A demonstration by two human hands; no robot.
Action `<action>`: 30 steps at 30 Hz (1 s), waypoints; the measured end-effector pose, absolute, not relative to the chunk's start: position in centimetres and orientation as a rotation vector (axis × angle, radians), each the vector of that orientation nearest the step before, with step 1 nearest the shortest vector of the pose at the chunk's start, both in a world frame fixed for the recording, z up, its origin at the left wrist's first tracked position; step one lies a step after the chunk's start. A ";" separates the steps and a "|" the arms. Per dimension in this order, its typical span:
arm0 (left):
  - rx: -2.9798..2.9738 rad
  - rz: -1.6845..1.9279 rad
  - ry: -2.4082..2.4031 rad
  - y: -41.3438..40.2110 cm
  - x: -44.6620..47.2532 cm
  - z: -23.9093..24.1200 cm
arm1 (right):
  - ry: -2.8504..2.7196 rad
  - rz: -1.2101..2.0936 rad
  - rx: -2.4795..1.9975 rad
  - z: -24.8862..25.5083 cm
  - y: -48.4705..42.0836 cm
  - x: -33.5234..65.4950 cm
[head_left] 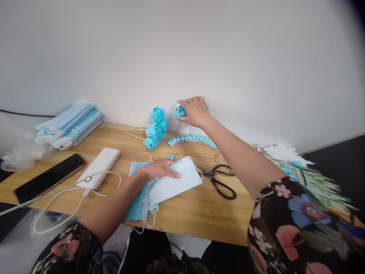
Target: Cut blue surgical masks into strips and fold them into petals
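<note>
My left hand [161,169] is closed on a face mask [178,182], pale side up, thumb pressed on top. Under it lie more blue masks [137,209] with loops hanging over the table's front edge. My right hand [195,110] is stretched to the wall, thumb and fingers around a blue flower [179,112]. To its left is a cluster of blue flowers [156,129] on thin wooden sticks. Below the right hand, a curved, pleated blue strip [191,140] lies on the wood. Black-handled scissors [216,175] rest open right of the held mask.
At the back left sits a stack of blue masks [70,123] beside clear plastic [23,154]. A black phone [49,177] and a white power bank [99,167] with a cable lie at left. Green-and-white wrapped sticks [319,182] are piled at right. A wall borders the wooden table [211,224].
</note>
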State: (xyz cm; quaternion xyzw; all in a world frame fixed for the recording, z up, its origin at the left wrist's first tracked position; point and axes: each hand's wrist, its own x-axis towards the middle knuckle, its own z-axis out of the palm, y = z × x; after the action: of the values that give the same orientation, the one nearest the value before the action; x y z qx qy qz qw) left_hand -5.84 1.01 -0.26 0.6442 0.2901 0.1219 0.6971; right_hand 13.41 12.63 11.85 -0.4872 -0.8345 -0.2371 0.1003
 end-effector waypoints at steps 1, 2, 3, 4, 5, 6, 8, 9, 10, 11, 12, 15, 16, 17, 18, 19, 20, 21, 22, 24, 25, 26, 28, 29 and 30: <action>1.436 0.272 0.653 1.0 -5.9 -0.2 | -2.498 -0.685 -1.443 11.9 12.8 13.3; 1.436 0.273 0.658 1.0 -5.9 -0.2 | -2.539 -0.664 -1.438 12.1 13.0 13.2; 1.436 0.273 0.660 1.1 -5.9 -0.2 | -2.585 -0.644 -1.425 12.3 13.2 13.3; 1.436 0.272 0.660 1.1 -5.9 -0.1 | -2.637 -0.627 -1.408 12.5 13.3 13.3; 1.435 0.267 0.657 1.1 -5.9 -0.1 | -2.695 -0.616 -1.391 12.7 13.5 13.4; 1.436 0.264 0.653 1.1 -5.9 -0.1 | -2.757 -0.613 -1.375 12.9 13.6 13.5; 1.438 0.259 0.644 1.1 -5.9 -0.2 | -2.872 -0.626 -1.339 13.1 13.9 13.6; 1.441 0.257 0.642 1.2 -5.9 -0.2 | -2.912 -0.638 -1.320 13.1 14.1 13.7; 1.446 0.255 0.640 1.2 -5.9 -0.3 | -2.934 -0.650 -1.304 13.1 14.2 13.7; 1.452 0.254 0.638 1.2 -6.0 -0.3 | -2.935 -0.659 -1.295 13.0 14.4 13.7; 1.459 0.255 0.638 1.2 -6.0 -0.3 | -2.921 -0.664 -1.290 12.9 14.5 13.7; 1.469 0.258 0.638 1.1 -6.0 -0.2 | -2.853 -0.676 -1.290 12.7 14.9 13.6; 1.465 0.259 0.636 1.1 -6.0 -0.2 | -2.834 -0.690 -1.292 12.7 15.1 13.5; 1.460 0.259 0.631 1.1 -6.0 -0.1 | -2.821 -0.710 -1.300 12.8 15.2 13.5; 1.454 0.259 0.624 1.0 -6.0 -0.1 | -2.811 -0.734 -1.317 12.9 15.2 13.4; 1.451 0.259 0.617 1.0 -5.9 0.0 | -2.800 -0.758 -1.347 13.1 15.3 13.4; 1.451 0.259 0.614 1.0 -5.9 0.0 | -2.787 -0.778 -1.383 13.2 15.4 13.3; 1.452 0.259 0.614 0.9 -5.9 0.1 | -2.770 -0.791 -1.420 13.4 15.4 13.2; 1.453 0.259 0.617 0.9 -5.8 0.2 | -2.749 -0.798 -1.454 13.5 15.4 13.1; 1.451 0.257 0.629 0.9 -5.8 0.2 | -2.699 -0.793 -1.507 13.5 15.4 12.9; 1.449 0.256 0.635 0.9 -5.7 0.3 | -2.671 -0.782 -1.527 13.4 15.3 12.8; 1.446 0.256 0.637 0.9 -5.7 0.3 | -2.642 -0.764 -1.546 13.4 15.3 12.7; 1.440 0.255 0.631 0.9 -5.7 0.2 | -2.588 -0.704 -1.586 13.4 15.2 12.6; 1.439 0.256 0.626 0.9 -5.8 0.1 | -2.562 -0.671 -1.600 13.5 15.1 12.6; 1.440 0.261 0.622 1.0 -5.8 0.0 | -2.538 -0.639 -1.603 13.7 15.1 12.8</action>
State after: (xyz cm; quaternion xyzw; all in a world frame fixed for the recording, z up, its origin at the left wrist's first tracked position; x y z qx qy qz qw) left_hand -5.79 0.95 0.00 0.6464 0.2792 0.1170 0.7004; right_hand 12.76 15.09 13.66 -0.5220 -0.8264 -0.2081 0.0361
